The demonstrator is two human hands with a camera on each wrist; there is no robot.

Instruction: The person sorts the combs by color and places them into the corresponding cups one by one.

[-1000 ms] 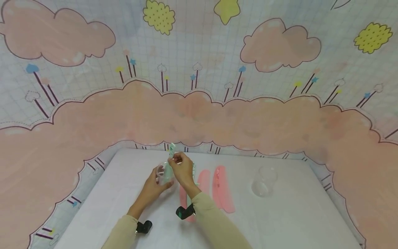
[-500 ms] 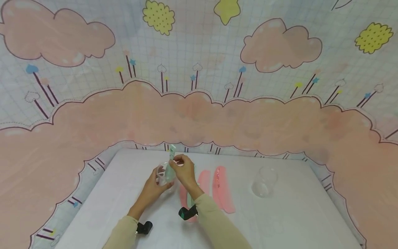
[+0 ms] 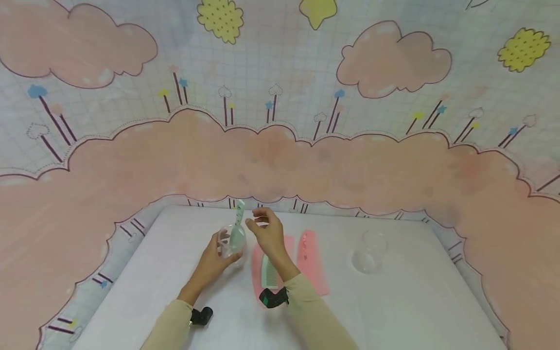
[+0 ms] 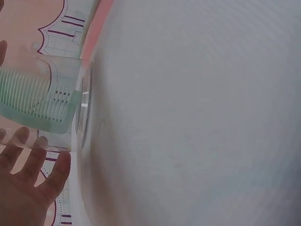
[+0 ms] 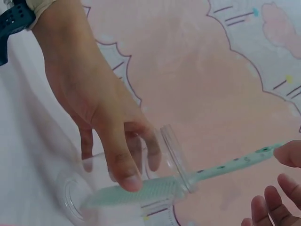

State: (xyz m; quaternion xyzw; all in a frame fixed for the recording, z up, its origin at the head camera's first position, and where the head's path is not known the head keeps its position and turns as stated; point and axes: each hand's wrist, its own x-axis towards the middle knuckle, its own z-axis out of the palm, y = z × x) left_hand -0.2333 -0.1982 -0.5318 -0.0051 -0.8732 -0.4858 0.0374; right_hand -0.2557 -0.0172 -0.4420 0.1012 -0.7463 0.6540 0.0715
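Observation:
My left hand (image 3: 210, 262) grips a clear plastic cup (image 5: 176, 155) around its side, thumb and fingers on opposite walls. Inside the cup stands a light green comb (image 3: 236, 238), teeth end down, with its patterned handle sticking out past the rim. The left wrist view shows the comb's toothed part (image 4: 37, 101) through the clear wall, near the cup's bottom. Just right of the handle is my right hand (image 3: 269, 236), fingers loosely bent and holding nothing. In the right wrist view its thumb (image 5: 289, 153) overlaps the handle's end; the head view shows a small gap.
Another green comb (image 3: 269, 274) lies on the white table (image 3: 415, 301) over a pink comb (image 3: 256, 253), partly under my right arm. Farther right lies more pink comb (image 3: 312, 265). A second clear cup (image 3: 369, 253) stands at the right. A cartoon-patterned cloth (image 3: 280, 165) hangs behind.
My right hand has let go of the green comb's handle and drawn slightly right and up. The comb stays in the cup, which my left hand still holds. The head view has shifted slightly.

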